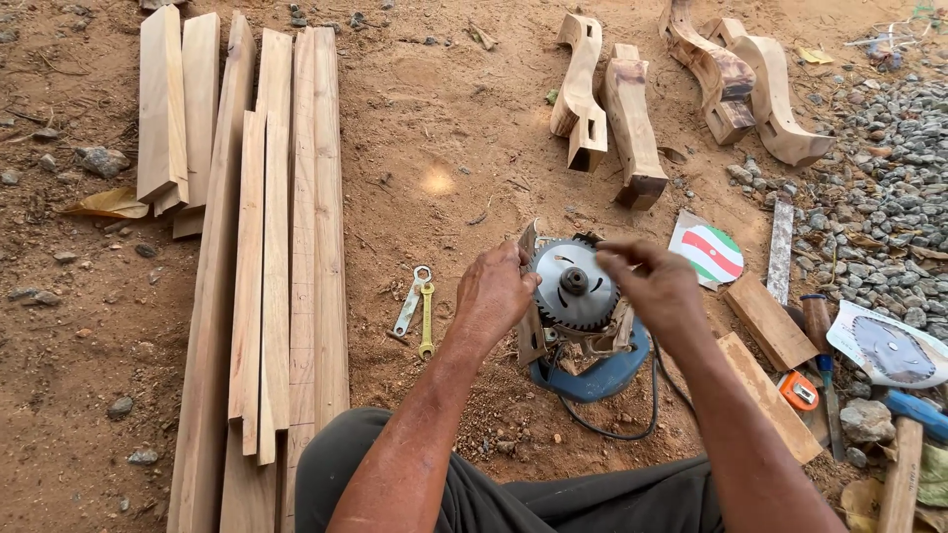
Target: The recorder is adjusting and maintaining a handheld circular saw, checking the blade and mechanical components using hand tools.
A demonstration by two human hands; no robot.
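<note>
Two bare hands are set at the toothed steel saw blade (575, 286) of the blue circular saw (592, 370) lying on the dirt, the left hand (499, 291) gripping blade and guard, the right hand (652, 281) pinched closed, contents unclear; steadiest if teeth are avoided.

Round red, white and green striped label (709, 252) on dirt, white card blade package (889, 345) at right by gravel
</note>
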